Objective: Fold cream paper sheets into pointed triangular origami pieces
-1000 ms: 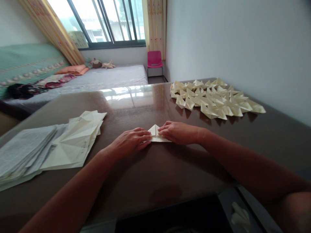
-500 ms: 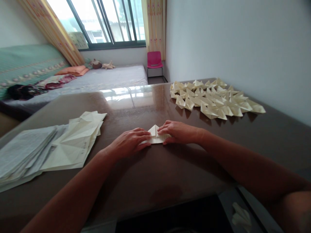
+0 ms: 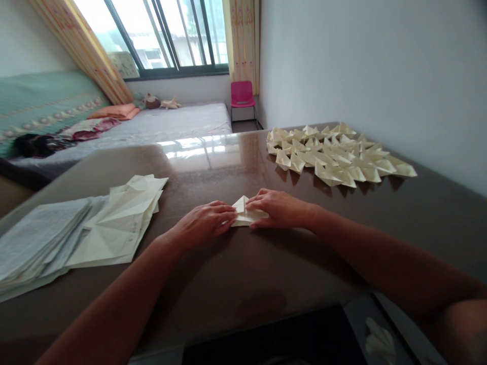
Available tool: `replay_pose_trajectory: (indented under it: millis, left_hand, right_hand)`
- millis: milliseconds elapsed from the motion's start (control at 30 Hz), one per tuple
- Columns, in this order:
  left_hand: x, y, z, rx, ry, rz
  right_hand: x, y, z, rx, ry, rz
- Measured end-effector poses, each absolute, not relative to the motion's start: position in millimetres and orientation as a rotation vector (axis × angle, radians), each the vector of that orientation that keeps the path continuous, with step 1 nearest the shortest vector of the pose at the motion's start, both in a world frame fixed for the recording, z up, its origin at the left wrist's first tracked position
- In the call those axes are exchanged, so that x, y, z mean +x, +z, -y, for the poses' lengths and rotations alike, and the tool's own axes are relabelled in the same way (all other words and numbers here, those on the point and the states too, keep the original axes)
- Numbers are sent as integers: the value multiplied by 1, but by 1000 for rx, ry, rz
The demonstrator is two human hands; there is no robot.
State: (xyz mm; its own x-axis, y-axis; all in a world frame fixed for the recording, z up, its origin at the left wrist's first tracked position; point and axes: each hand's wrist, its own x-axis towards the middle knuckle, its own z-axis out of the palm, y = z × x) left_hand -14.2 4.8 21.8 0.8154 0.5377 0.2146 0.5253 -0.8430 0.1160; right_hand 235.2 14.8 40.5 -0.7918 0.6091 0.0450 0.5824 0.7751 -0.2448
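A cream sheet of folded paper (image 3: 243, 217), with a pointed top and a straight lower edge, lies on the brown table (image 3: 213, 284) in front of me. My left hand (image 3: 205, 220) is closed on its left side, the fingertips on the upper layer. From the right, my right hand (image 3: 276, 208) grips the other side, fingers on top and thumb at the bottom edge. Parts of both ends of the paper are hidden under my hands.
Many cream folded paper boats (image 3: 335, 154) stand grouped at the back right, near the wall. On the left lie creased cream sheets (image 3: 117, 223) beside a stack of printed paper (image 3: 38, 235). Beyond the table are a bed (image 3: 182, 116) and a pink chair (image 3: 242, 95).
My right thumb has come down to the paper's lower edge and shifted slightly left along it. My left hand has hardly moved, and the paper stays in place.
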Motion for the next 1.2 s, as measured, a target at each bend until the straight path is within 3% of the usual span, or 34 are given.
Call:
replay_pose_trajectory:
  millis: [267,600,867,1200]
  left_hand:
    - [-3,21,4,3111,279,-935]
    - [-1,19,2,2937,356,-961]
    - [-7,6,-14,2539,518,-1325]
    - [-1,-5,-15,2707,559,-1510]
  right_hand:
    - [221,38,-3,-1097,1,2907]
    - [222,34,-12,-1048,80,2925]
    - [226,29,-25,-1253,336,2756]
    - [225,27,-28,-1373,310,2780]
